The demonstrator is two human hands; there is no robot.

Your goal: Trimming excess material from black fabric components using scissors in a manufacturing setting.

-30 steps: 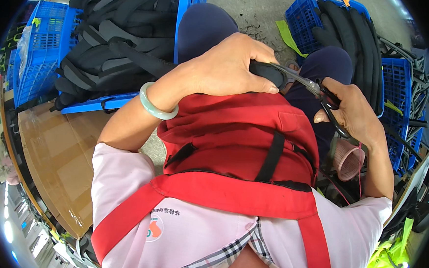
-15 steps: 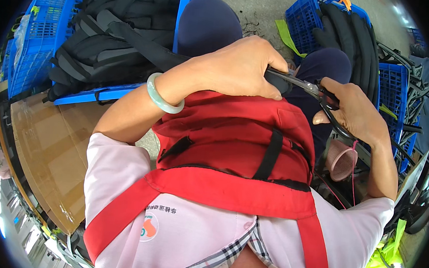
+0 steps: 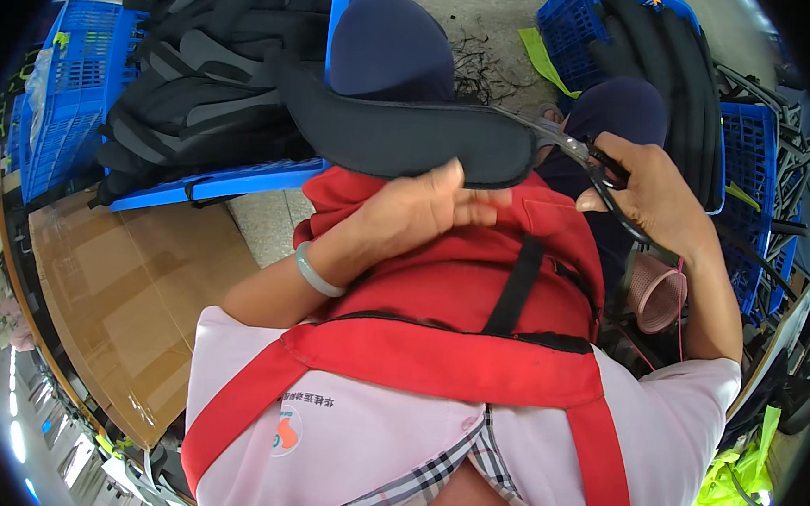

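A long, curved black padded strap (image 3: 403,137) lies across my lap, its wide rounded end over the red apron (image 3: 459,275). My left hand (image 3: 417,207) is at its near edge, thumb up against the strap and fingers stretched to the right, slightly blurred. That hand looks open and does not grip the strap; whether it presses on it I cannot tell. My right hand (image 3: 659,190) is closed around the dark handles of a pair of scissors (image 3: 574,150). Their metal blades point left, with the tips by the strap's far right edge.
At the left a blue crate (image 3: 172,188) is heaped with similar black padded pieces (image 3: 222,66). Another blue crate (image 3: 567,36) with black pads stands at the far right. A cardboard box (image 3: 133,301) lies left of me. Dark thread scraps (image 3: 477,67) litter the floor ahead.
My left hand has let go of the strap and drawn back toward me, turning over. The strap now lies broad side up across my lap. The scissors stay in my right hand, slightly lower left.
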